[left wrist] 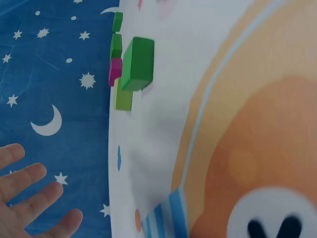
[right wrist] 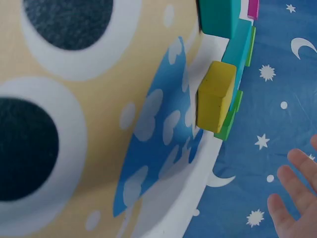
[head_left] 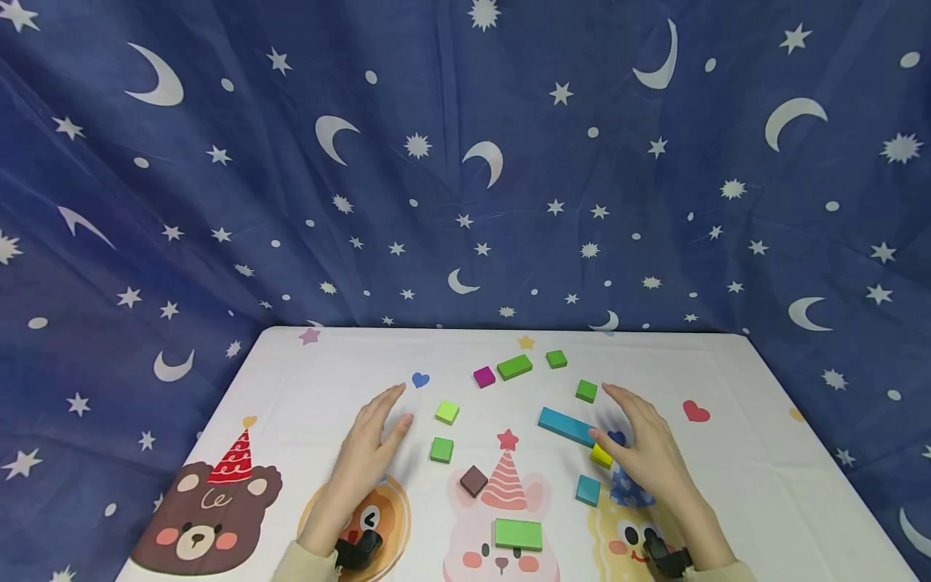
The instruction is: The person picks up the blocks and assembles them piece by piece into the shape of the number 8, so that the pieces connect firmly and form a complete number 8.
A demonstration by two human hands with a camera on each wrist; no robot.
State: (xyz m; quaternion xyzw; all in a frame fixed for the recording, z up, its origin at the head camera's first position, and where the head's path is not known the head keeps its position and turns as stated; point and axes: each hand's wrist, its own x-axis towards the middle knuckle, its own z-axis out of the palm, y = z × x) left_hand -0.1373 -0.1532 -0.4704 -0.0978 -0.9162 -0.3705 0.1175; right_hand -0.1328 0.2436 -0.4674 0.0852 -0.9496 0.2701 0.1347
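In the head view the left hand (head_left: 369, 444) hovers over the left half of the table, fingers extended and holding nothing, left of a light green block (head_left: 447, 412) and a green block (head_left: 441, 449). The right hand (head_left: 647, 444), also empty with fingers spread, is at the right beside a yellow block (head_left: 601, 456), whose edge it partly overlaps. A long blue block (head_left: 566, 426) lies by its thumb, a short blue block (head_left: 587, 490) nearer the front. The left wrist view shows the left fingers (left wrist: 37, 198) apart; the right wrist view shows the right fingers (right wrist: 297, 188) likewise.
Toward the back lie a magenta block (head_left: 484, 377), a longer green block (head_left: 515, 367) and small green blocks (head_left: 556, 359). A brown block (head_left: 473, 482) and a green rectangular block (head_left: 519, 534) are near the front middle. A starry blue curtain (head_left: 436, 186) hangs behind the table.
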